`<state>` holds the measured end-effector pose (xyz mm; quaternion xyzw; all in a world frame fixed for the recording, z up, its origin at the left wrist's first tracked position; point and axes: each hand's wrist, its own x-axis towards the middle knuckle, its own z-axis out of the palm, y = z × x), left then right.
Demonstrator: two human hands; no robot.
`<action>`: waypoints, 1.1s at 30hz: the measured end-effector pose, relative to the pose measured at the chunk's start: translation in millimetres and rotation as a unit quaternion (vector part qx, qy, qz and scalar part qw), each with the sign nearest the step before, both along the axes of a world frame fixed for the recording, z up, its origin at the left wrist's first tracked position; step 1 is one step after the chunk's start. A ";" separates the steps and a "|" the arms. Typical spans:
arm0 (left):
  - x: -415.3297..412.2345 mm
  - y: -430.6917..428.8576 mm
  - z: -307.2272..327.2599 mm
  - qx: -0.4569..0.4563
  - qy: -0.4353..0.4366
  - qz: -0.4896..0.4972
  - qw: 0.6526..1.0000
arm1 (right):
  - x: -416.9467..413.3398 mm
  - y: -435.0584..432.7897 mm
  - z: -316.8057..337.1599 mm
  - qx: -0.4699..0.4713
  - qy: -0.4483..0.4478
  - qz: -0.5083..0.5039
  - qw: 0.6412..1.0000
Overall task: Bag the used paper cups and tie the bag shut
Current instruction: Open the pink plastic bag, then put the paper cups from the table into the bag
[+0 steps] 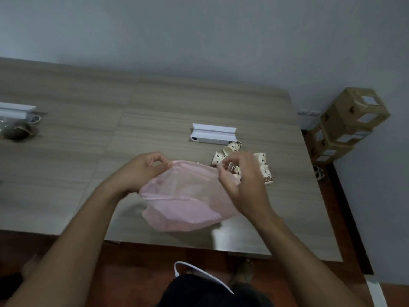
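Both hands pinched pink bag [188,202] rim: left hand [141,171], right hand [241,185]. Mouth-opening step; paper cups [263,167] lay just beyond right grip, awaiting loading.

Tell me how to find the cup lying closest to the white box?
Look at the wooden table and find the long white box lying open near its middle. Right of the pink bag is a cluster of spotted paper cups; the topmost cup lies on its side almost against the box's right end, farther back than the others.
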<state>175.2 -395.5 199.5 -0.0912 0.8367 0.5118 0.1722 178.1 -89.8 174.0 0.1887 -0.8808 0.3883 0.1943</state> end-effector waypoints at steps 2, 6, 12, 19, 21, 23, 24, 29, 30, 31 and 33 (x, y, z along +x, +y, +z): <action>1.1 11.9 -12.8 0.088 -0.010 0.023 0.996 | 9.8 -21.6 -1.9 0.038 -0.065 0.135 0.988; 0.5 22.9 -19.4 0.221 0.004 0.137 0.966 | 5.5 -19.6 -62.3 0.237 -0.389 0.186 0.871; -2.5 -8.1 -38.2 0.259 0.007 0.298 0.919 | 16.4 -2.1 -126.1 0.355 -0.487 0.168 0.780; -3.0 16.8 -82.7 0.248 -0.100 0.300 0.916 | 10.9 -6.9 -120.5 0.163 -0.419 0.171 0.877; -3.0 33.2 -90.8 0.229 -0.087 0.301 0.922 | -0.6 2.9 -117.9 0.054 -0.399 0.111 0.909; -2.0 52.3 -93.4 0.209 -0.080 0.303 0.926 | -17.0 17.0 -120.4 -0.022 -0.405 0.000 0.914; -1.8 62.2 -94.4 0.201 -0.076 0.309 0.926 | -27.7 27.5 -125.4 -0.037 -0.405 -0.059 0.912; -2.3 98.2 -103.6 0.166 -0.053 0.336 0.925 | -84.3 78.8 -188.4 0.009 -0.474 -0.230 0.850; -2.4 103.8 -107.1 0.157 -0.056 0.333 0.928 | -91.6 86.2 -202.7 0.019 -0.497 -0.254 0.830; -3.0 108.9 -108.0 0.153 -0.055 0.329 0.930 | -97.6 91.7 -213.4 0.031 -0.511 -0.278 0.813; -3.7 118.7 -112.1 0.154 -0.055 0.329 0.930 | -103.3 98.3 -230.2 0.056 -0.548 -0.314 0.773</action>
